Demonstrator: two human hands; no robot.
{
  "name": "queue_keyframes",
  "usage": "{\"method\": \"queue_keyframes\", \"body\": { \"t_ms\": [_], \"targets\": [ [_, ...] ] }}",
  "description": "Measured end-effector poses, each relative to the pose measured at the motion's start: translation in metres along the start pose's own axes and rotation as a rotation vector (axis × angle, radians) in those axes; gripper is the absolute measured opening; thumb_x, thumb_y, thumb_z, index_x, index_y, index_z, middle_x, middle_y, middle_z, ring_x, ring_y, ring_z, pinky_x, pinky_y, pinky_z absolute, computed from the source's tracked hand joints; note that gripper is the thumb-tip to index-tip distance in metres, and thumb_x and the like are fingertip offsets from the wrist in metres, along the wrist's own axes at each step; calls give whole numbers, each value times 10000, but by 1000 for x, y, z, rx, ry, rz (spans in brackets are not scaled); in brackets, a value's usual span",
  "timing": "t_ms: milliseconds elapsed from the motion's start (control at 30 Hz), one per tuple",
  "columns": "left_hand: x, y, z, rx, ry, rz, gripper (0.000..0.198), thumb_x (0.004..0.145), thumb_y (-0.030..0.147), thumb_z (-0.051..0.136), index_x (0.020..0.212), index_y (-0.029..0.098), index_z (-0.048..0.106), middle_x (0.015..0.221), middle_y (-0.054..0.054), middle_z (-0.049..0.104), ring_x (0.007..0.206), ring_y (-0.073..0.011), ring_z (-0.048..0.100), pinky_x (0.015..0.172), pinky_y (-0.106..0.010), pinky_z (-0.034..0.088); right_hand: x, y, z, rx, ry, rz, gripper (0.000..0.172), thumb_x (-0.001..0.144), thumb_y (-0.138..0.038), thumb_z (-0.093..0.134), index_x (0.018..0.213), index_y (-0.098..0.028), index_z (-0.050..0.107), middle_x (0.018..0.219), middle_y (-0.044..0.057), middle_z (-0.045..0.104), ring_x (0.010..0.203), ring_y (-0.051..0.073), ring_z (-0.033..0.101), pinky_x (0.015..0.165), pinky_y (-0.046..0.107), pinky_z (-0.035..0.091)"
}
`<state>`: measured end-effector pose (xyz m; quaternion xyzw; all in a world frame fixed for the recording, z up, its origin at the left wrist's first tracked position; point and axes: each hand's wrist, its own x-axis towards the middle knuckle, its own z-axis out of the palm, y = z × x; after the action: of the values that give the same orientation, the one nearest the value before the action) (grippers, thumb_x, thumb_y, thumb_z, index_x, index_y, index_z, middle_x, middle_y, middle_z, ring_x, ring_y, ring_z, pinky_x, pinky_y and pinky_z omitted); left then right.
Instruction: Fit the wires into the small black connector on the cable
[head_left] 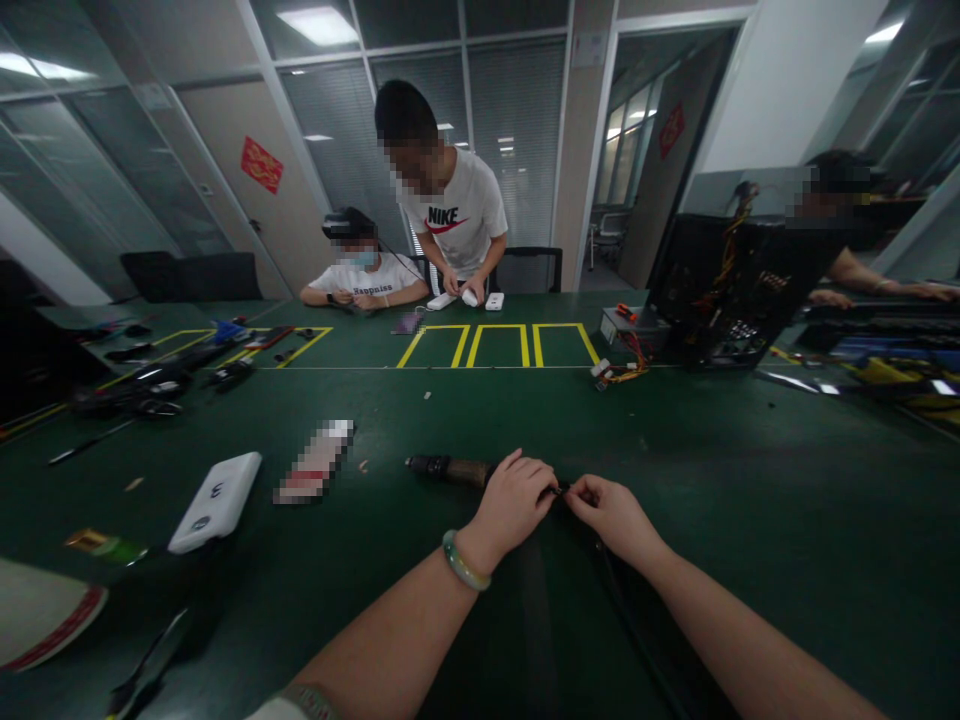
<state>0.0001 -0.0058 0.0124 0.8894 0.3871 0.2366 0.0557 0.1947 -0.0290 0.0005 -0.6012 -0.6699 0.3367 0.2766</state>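
My left hand (514, 505), wearing a pale green bangle (463, 560), and my right hand (607, 517) meet at the middle of the green bench mat (757, 520). Their fingertips pinch a small black cable end (560, 489), mostly hidden by the fingers. A thin black cable (626, 610) runs from near my right hand toward me. Just beyond my left hand lies a cylindrical tool with a brown grip and black end (446, 470), which my left hand may touch. Its far end is partly hidden behind that hand.
A white power bank (215, 502) and a blurred package (315, 461) lie to my left. Yellow tape outlines (495, 345) mark the mat ahead. An open computer case with coloured wires (724, 290) stands at right. Two people work across the bench, and another sits at right.
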Motion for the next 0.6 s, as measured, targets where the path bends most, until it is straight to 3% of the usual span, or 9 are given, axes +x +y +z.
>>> {"method": "queue_keyframes", "body": {
  "t_ms": [600],
  "targets": [
    [0, 0, 0, -24, 15, 14, 109, 861, 177, 613, 956, 228, 601, 1068, -12, 654, 1067, -185, 584, 1114, -427, 295, 1, 4, 4, 0, 39, -36, 191, 841, -353, 557, 778, -209, 666, 679, -14, 683, 613, 158, 632, 541, 232, 403]
  ]
}}
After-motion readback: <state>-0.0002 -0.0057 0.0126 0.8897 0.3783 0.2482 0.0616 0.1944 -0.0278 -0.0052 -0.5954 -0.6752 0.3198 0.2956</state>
